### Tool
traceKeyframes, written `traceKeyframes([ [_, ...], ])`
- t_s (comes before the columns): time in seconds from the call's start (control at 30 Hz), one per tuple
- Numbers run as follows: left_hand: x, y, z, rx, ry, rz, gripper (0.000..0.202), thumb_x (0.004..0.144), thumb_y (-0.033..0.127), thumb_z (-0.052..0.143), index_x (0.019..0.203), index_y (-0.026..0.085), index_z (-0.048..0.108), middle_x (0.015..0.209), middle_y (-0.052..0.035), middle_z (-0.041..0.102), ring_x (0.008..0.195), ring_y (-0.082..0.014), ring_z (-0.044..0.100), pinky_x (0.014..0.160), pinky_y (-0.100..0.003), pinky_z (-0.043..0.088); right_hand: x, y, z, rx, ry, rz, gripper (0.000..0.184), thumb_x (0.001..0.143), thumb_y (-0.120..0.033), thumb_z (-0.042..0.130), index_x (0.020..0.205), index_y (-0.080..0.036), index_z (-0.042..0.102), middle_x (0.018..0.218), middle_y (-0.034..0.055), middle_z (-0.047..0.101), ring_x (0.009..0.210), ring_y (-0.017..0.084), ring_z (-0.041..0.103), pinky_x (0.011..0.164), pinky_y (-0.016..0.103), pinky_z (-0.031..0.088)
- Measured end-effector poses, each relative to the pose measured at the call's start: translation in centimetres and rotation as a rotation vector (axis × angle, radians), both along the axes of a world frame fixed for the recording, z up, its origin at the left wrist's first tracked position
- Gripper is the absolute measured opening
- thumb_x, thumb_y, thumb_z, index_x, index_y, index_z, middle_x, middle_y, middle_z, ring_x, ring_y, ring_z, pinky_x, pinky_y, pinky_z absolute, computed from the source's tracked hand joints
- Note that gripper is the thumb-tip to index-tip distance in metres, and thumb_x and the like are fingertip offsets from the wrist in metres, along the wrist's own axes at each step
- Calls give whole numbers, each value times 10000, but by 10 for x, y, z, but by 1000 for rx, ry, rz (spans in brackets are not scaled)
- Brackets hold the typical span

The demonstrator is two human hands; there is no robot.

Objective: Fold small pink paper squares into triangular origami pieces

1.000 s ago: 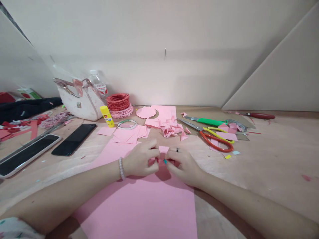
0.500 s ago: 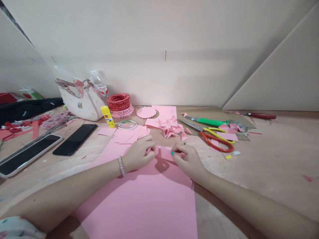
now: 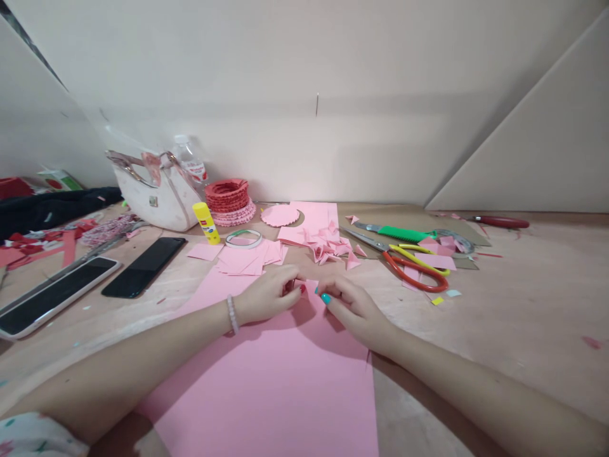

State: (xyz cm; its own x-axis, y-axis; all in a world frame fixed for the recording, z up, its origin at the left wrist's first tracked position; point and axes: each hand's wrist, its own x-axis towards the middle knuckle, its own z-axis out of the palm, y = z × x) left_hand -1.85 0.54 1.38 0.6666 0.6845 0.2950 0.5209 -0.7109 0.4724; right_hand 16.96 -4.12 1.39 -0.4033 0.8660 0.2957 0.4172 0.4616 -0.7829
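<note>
My left hand (image 3: 269, 297) and my right hand (image 3: 352, 308) meet over the far end of a large pink paper sheet (image 3: 271, 381) on the table. Both pinch a small pink paper piece (image 3: 310, 289) between the fingertips; most of it is hidden by the fingers. A bead bracelet is on my left wrist. Just beyond the hands lie a stack of pink paper squares (image 3: 247, 259) and a heap of folded pink paper triangles (image 3: 330, 244).
Orange-and-yellow scissors (image 3: 413, 266) and a green-handled cutter (image 3: 399, 233) lie at the right. A glue stick (image 3: 205, 223), tape ring (image 3: 243, 238), red paper ring stack (image 3: 228, 200), white handbag (image 3: 152, 190) and two phones (image 3: 143, 265) sit at the left.
My hands drew apart along the small pink piece half a second ago, then came back together, fingertips now pinching it close to the sheet.
</note>
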Motion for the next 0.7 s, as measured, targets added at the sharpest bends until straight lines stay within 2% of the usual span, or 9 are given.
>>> traceKeyframes([
  [0.07, 0, 0, -1, 3, -6, 0, 91, 748, 146, 441, 752, 150, 531, 644, 21, 486, 591, -103, 417, 585, -229, 323, -1, 1, -2, -18, 8, -4, 168, 800, -142, 409, 894, -193, 539, 737, 10, 593, 680, 128, 543, 595, 231, 419],
  [0.27, -1, 0, -2, -29, -45, -10, 111, 746, 148, 444, 757, 149, 555, 643, 21, 517, 583, -93, 430, 556, -211, 322, -5, 2, 1, 14, -64, 83, 197, 792, -109, 432, 893, -199, 575, 759, -1, 623, 692, 122, 550, 657, 242, 413],
  [0.5, -1, 1, -1, -71, -76, 6, 133, 762, 178, 452, 737, 143, 577, 651, 8, 558, 581, -91, 452, 555, -205, 339, -5, 5, -4, 23, -91, -4, 103, 781, -135, 467, 793, -186, 555, 786, 12, 557, 665, 115, 501, 581, 227, 385],
  [0.63, -2, 0, 1, -106, -71, -70, 191, 779, 170, 429, 826, 153, 614, 642, 2, 587, 583, -96, 472, 573, -203, 360, -4, 7, -9, -60, -11, -75, 93, 821, -166, 402, 793, -184, 488, 734, -2, 530, 637, 111, 501, 559, 224, 393],
  [0.7, -2, 0, 2, -107, -58, -122, 237, 769, 140, 416, 885, 161, 621, 657, -2, 601, 603, -101, 486, 594, -203, 371, -4, 8, -10, -53, -9, -90, 87, 804, -140, 405, 773, -183, 474, 683, -17, 514, 609, 105, 487, 545, 219, 385],
])
